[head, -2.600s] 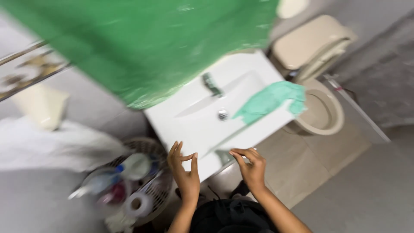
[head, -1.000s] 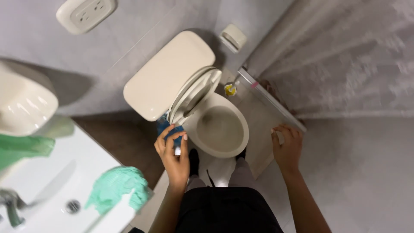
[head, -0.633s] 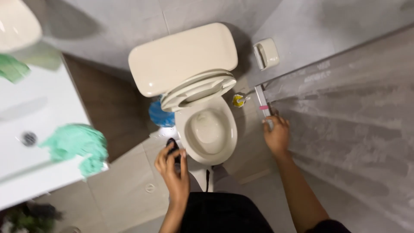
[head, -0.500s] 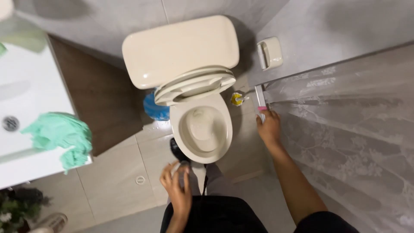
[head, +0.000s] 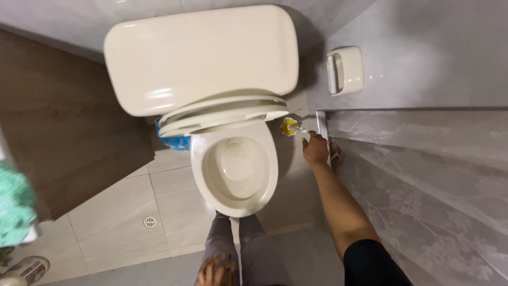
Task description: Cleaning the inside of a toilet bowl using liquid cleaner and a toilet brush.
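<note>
Since half a second ago, the right hand (head: 316, 151) has reached farther down to the floor, and its fingers now nearly touch the small yellow toilet brush (head: 289, 126) beside the big cream toilet bowl (head: 235, 169) with its raised seat (head: 222, 114). Its grip looks loose and holds nothing. The left hand (head: 214, 273) has dropped low by the legs, its grip too hidden to tell.

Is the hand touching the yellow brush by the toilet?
Apart. The head view shows floor between the right hand and the yellow brush; the fingertips stop just short of it.
</note>
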